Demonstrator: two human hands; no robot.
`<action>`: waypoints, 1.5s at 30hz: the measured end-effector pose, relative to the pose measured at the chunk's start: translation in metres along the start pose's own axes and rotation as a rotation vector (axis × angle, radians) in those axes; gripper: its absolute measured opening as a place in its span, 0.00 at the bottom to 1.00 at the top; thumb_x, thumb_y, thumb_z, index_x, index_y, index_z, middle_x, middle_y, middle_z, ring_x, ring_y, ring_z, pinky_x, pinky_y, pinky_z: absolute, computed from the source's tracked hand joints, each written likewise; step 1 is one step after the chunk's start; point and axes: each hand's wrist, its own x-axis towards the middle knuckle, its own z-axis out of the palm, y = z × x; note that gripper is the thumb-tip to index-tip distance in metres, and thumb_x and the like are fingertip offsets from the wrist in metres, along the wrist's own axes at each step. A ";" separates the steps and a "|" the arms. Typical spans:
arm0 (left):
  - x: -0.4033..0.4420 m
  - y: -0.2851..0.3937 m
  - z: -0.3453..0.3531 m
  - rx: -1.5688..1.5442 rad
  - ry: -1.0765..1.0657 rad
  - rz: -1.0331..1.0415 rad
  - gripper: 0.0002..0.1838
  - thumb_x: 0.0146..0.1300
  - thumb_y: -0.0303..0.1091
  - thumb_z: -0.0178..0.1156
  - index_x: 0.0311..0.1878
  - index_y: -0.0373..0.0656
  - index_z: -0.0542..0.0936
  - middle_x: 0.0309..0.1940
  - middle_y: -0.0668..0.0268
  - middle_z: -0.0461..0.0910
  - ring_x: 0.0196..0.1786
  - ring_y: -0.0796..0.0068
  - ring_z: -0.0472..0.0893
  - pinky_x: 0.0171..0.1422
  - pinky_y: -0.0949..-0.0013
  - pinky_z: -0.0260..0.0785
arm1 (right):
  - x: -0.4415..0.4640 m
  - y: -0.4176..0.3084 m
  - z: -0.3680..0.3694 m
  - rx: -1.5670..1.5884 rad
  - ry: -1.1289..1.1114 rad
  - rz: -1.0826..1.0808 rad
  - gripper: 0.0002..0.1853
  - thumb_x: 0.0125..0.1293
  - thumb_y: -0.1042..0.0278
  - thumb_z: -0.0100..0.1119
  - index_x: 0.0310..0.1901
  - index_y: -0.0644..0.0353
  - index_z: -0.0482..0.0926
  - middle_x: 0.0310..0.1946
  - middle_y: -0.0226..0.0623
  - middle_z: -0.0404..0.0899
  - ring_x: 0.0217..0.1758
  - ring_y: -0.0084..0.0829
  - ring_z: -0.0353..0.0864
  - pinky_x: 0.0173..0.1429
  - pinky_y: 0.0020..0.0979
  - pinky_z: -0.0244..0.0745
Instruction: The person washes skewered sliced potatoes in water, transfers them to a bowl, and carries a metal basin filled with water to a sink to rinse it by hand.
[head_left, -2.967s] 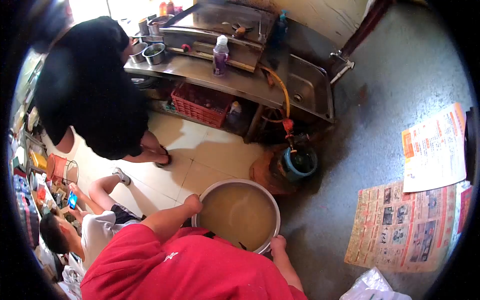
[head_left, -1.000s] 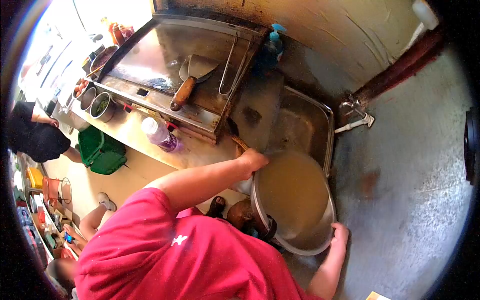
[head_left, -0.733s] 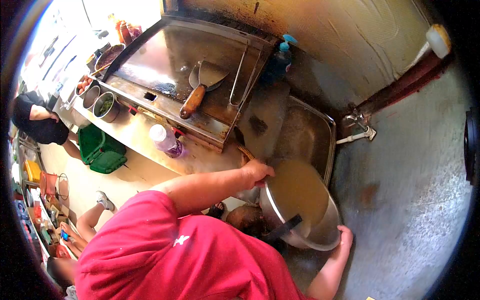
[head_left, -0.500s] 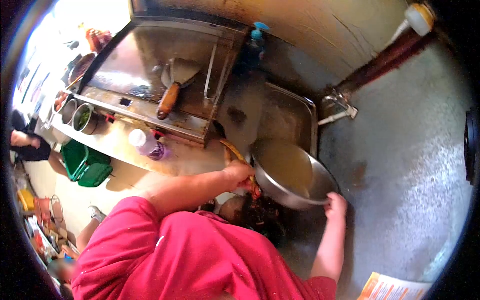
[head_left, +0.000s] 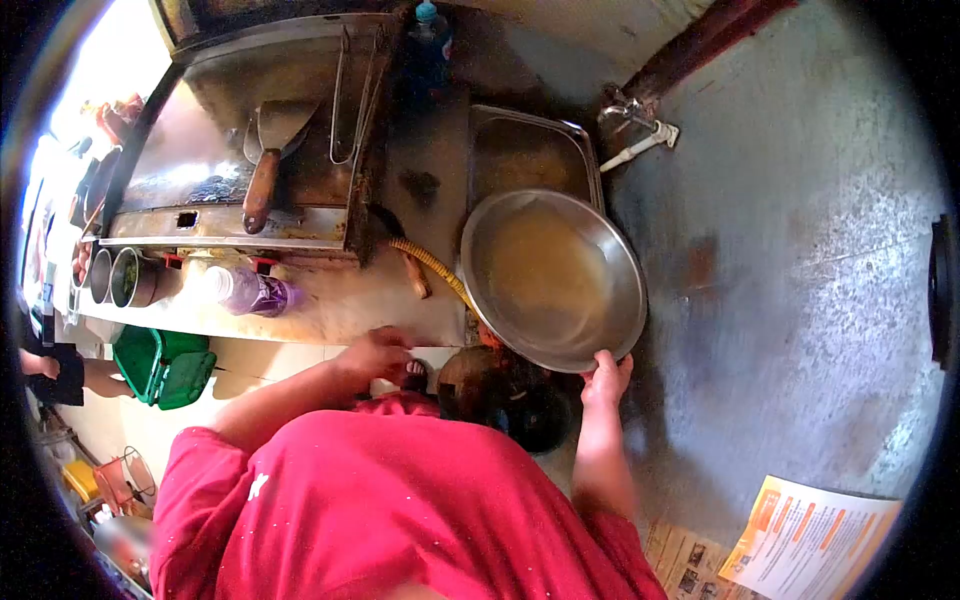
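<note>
A wide metal basin (head_left: 625,250) with yellowish, cloudy contents that look like liquid is tilted toward me. My right hand (head_left: 606,380) grips its near rim at the lower right. The basin's far side overlaps the front of the metal sink (head_left: 535,150). My left hand (head_left: 375,352) hovers by the counter's front edge, with loosely bent fingers and nothing visible in them. A yellow corrugated hose (head_left: 430,260) runs from the counter behind the basin's left side. Below the basin stands a dark round gas cylinder (head_left: 475,385), partly hidden.
On the griddle (head_left: 190,130) lies a wooden-handled scraper (head_left: 262,190), beside tongs (head_left: 350,110). A purple-labelled bottle (head_left: 255,291) stands on the counter (head_left: 350,310). A tap (head_left: 640,145) reaches over the sink. A green bin (head_left: 165,365) sits on the floor; another person's hand (head_left: 40,365) shows at left.
My left hand has come away from the hose and cylinder area and moved left. The basin, in my right hand, has shifted toward the sink. My view has turned and shifted right.
</note>
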 end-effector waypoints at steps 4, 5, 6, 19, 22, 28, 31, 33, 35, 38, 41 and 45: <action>-0.030 -0.064 -0.075 -0.362 0.168 -0.048 0.10 0.55 0.25 0.60 0.41 0.41 0.74 0.24 0.65 0.73 0.22 0.73 0.73 0.25 0.69 0.68 | -0.011 0.004 -0.005 0.098 -0.051 0.071 0.29 0.50 0.74 0.57 0.58 0.55 0.65 0.47 0.37 0.73 0.42 0.39 0.78 0.34 0.40 0.80; -0.040 -0.082 -0.094 -0.355 0.252 -0.037 0.09 0.56 0.25 0.59 0.40 0.42 0.73 0.23 0.65 0.72 0.22 0.72 0.73 0.25 0.68 0.68 | -0.006 0.007 -0.011 0.012 -0.043 0.268 0.24 0.50 0.71 0.58 0.52 0.54 0.68 0.42 0.35 0.73 0.39 0.36 0.77 0.31 0.36 0.77; -0.049 -0.100 -0.113 -0.346 0.337 -0.027 0.07 0.57 0.25 0.58 0.39 0.42 0.73 0.23 0.66 0.71 0.22 0.71 0.73 0.25 0.68 0.68 | -0.002 0.008 -0.016 -0.076 -0.036 0.463 0.19 0.51 0.68 0.59 0.46 0.54 0.71 0.37 0.34 0.74 0.35 0.33 0.76 0.27 0.32 0.74; -0.182 -0.260 -0.169 0.131 0.951 -0.254 0.07 0.61 0.32 0.58 0.29 0.41 0.74 0.21 0.70 0.73 0.24 0.77 0.74 0.29 0.72 0.70 | 0.029 0.026 0.012 0.038 -0.126 0.504 0.08 0.52 0.71 0.57 0.35 0.51 0.71 0.27 0.26 0.70 0.20 0.24 0.64 0.17 0.24 0.55; -0.188 -0.261 -0.158 0.111 0.969 -0.283 0.06 0.61 0.31 0.58 0.29 0.41 0.74 0.21 0.70 0.73 0.24 0.77 0.74 0.29 0.72 0.70 | 0.047 0.027 0.035 0.049 -0.156 0.497 0.08 0.53 0.71 0.57 0.36 0.51 0.71 0.27 0.26 0.69 0.20 0.24 0.64 0.17 0.23 0.55; -0.187 -0.259 -0.145 0.092 0.979 -0.287 0.04 0.59 0.28 0.58 0.30 0.40 0.73 0.21 0.70 0.72 0.23 0.77 0.74 0.28 0.72 0.70 | 0.068 0.022 0.074 -0.006 -0.161 0.519 0.08 0.54 0.70 0.57 0.37 0.51 0.72 0.28 0.26 0.71 0.22 0.22 0.66 0.18 0.22 0.56; -0.186 -0.259 -0.146 0.079 0.981 -0.286 0.04 0.59 0.27 0.58 0.31 0.40 0.73 0.21 0.70 0.72 0.23 0.77 0.75 0.28 0.72 0.70 | 0.086 0.036 0.070 -0.051 -0.228 0.508 0.08 0.55 0.69 0.57 0.37 0.51 0.72 0.26 0.25 0.71 0.23 0.22 0.67 0.18 0.23 0.56; -0.183 -0.260 -0.150 0.080 0.980 -0.278 0.03 0.58 0.27 0.58 0.31 0.40 0.73 0.21 0.70 0.72 0.23 0.77 0.75 0.27 0.72 0.70 | 0.093 0.037 0.064 -0.089 -0.273 0.521 0.08 0.55 0.67 0.58 0.37 0.51 0.72 0.26 0.26 0.72 0.24 0.23 0.70 0.18 0.24 0.58; -0.179 -0.261 -0.159 0.084 0.971 -0.262 0.03 0.58 0.26 0.58 0.31 0.40 0.73 0.21 0.70 0.72 0.23 0.77 0.75 0.27 0.72 0.70 | 0.093 0.031 0.060 -0.117 -0.315 0.524 0.09 0.56 0.65 0.60 0.38 0.51 0.72 0.27 0.27 0.73 0.26 0.23 0.72 0.18 0.25 0.60; -0.171 -0.261 -0.177 0.100 0.956 -0.223 0.03 0.57 0.25 0.58 0.31 0.39 0.73 0.21 0.70 0.72 0.22 0.77 0.75 0.27 0.72 0.70 | 0.075 0.002 0.063 -0.499 -0.252 0.371 0.24 0.51 0.55 0.69 0.45 0.58 0.73 0.37 0.39 0.79 0.40 0.34 0.81 0.33 0.35 0.77; -0.162 -0.258 -0.198 0.111 0.938 -0.148 0.03 0.57 0.24 0.58 0.32 0.39 0.73 0.21 0.69 0.72 0.22 0.76 0.75 0.26 0.72 0.70 | 0.066 -0.002 0.061 -1.224 0.123 -0.896 0.29 0.50 0.58 0.69 0.52 0.63 0.72 0.44 0.47 0.77 0.48 0.45 0.78 0.50 0.42 0.75; -0.149 -0.255 -0.226 0.039 0.877 0.136 0.03 0.56 0.22 0.58 0.32 0.39 0.73 0.22 0.69 0.72 0.22 0.76 0.75 0.26 0.72 0.70 | 0.040 -0.033 0.090 -1.487 -0.135 -1.027 0.33 0.49 0.60 0.68 0.57 0.65 0.70 0.50 0.55 0.74 0.56 0.52 0.72 0.61 0.44 0.67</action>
